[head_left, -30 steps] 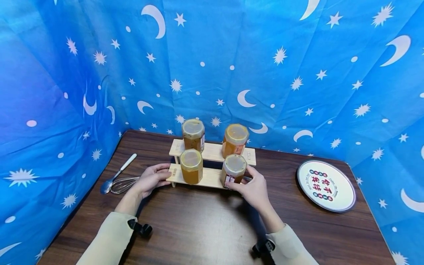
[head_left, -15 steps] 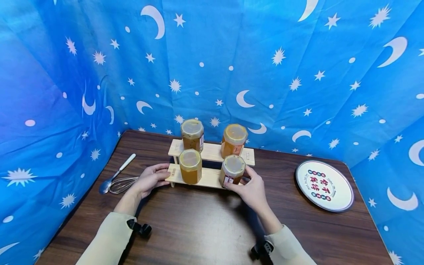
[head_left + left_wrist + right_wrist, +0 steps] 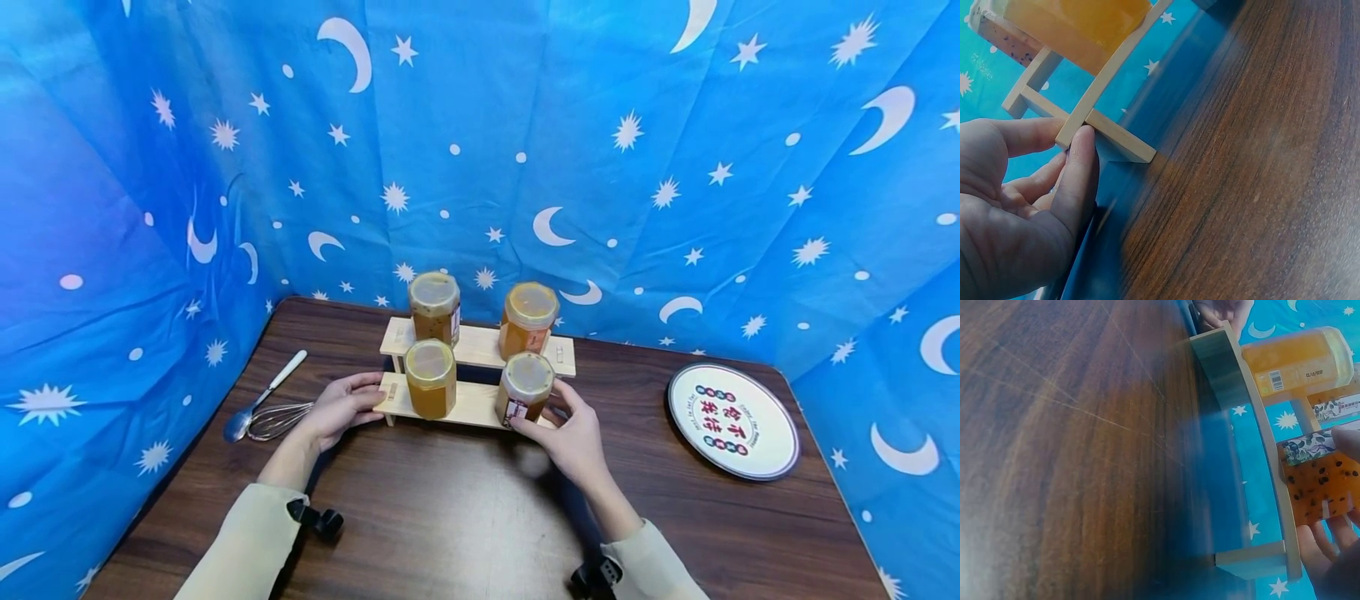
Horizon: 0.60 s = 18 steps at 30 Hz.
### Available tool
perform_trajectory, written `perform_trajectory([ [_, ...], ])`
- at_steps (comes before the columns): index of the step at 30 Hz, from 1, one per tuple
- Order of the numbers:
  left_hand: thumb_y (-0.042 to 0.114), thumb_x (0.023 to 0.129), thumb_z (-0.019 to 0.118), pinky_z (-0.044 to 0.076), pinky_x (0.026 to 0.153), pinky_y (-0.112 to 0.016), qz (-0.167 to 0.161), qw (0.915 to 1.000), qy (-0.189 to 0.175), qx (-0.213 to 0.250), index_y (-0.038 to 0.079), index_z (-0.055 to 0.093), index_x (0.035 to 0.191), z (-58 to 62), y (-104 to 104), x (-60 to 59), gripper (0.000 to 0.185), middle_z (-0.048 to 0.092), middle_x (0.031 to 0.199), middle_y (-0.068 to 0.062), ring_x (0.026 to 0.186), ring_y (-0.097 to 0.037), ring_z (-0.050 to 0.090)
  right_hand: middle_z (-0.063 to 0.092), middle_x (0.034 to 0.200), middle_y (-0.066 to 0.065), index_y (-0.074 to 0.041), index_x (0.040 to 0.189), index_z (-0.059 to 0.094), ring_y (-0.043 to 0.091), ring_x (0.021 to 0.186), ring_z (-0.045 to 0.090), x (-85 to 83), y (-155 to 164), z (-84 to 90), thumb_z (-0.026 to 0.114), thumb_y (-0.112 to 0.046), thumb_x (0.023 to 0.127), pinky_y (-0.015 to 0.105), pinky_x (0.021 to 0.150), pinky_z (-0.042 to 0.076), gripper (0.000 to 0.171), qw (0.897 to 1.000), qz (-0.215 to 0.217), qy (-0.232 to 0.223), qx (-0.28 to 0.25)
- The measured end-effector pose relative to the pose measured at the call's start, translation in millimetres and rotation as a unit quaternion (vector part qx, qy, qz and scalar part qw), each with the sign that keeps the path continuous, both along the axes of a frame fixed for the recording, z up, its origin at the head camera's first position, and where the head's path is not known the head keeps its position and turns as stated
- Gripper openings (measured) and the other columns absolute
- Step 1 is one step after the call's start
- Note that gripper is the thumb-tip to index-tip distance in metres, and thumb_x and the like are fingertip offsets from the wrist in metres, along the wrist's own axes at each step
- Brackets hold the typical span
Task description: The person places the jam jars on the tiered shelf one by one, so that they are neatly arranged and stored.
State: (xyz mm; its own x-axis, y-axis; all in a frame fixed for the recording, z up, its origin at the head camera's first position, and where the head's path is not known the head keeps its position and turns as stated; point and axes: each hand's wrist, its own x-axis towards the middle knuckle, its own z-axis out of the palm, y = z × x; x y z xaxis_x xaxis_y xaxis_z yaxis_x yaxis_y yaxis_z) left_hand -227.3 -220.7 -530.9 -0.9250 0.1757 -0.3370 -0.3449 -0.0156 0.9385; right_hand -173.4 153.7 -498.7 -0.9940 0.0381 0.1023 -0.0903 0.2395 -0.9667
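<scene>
A two-tier light wooden rack [image 3: 474, 402] stands at the back of the table, with two jars on each tier. My left hand [image 3: 341, 410] pinches the left end of its lower board between thumb and finger, as the left wrist view shows [image 3: 1029, 206]. My right hand [image 3: 573, 433] holds the front right jar [image 3: 527, 387], thumb on its label. In the right wrist view this jar [image 3: 1319, 487] shows orange contents with dark seeds and sits against the board. A honey-coloured jar [image 3: 431, 379] stands front left. Behind are a seeded jar [image 3: 435, 310] and an orange jar [image 3: 528, 321].
Left of the rack lie a spoon [image 3: 262, 396] with a white handle and a wire whisk [image 3: 279, 421]. A white plate [image 3: 733, 421] with printed characters is at the right of the brown table [image 3: 450, 517]. A blue star-patterned cloth [image 3: 480, 150] hangs behind.
The head view has shifted slightly. Both hands stay where they were, the left on the rack's end and the right on the front right jar.
</scene>
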Motion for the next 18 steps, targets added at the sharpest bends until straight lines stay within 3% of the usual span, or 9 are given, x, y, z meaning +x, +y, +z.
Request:
perform_trajectory([
  [9, 0.009, 0.102, 0.066, 0.060, 0.090, -0.033, 0.010, 0.9999, 0.002, -0.008, -0.003, 0.040, 0.154, -1.6, -0.1, 0.7, 0.060, 0.048, 0.146, -0.027, 0.107, -0.018, 0.067, 0.068, 0.129, 0.013, -0.010, 0.140, 0.062, 0.025, 0.114, 0.066, 5.6, 10.4, -5.5, 0.094, -0.009, 0.077, 0.033, 0.094, 0.059, 0.070, 1.000, -0.003, 0.011, -0.023],
  [18, 0.011, 0.101, 0.070, 0.062, 0.085, -0.032, 0.003, 0.9973, 0.047, -0.056, -0.005, 0.048, 0.149, -2.5, -3.7, 3.2, 0.055, 0.056, 0.135, -0.025, 0.101, -0.016, 0.067, 0.068, 0.131, 0.015, -0.003, 0.136, 0.064, 0.032, 0.113, 0.068, 7.3, 28.4, -12.3, 0.089, 0.001, 0.080, 0.035, 0.093, 0.059, 0.061, 0.998, 0.003, 0.046, -0.042],
])
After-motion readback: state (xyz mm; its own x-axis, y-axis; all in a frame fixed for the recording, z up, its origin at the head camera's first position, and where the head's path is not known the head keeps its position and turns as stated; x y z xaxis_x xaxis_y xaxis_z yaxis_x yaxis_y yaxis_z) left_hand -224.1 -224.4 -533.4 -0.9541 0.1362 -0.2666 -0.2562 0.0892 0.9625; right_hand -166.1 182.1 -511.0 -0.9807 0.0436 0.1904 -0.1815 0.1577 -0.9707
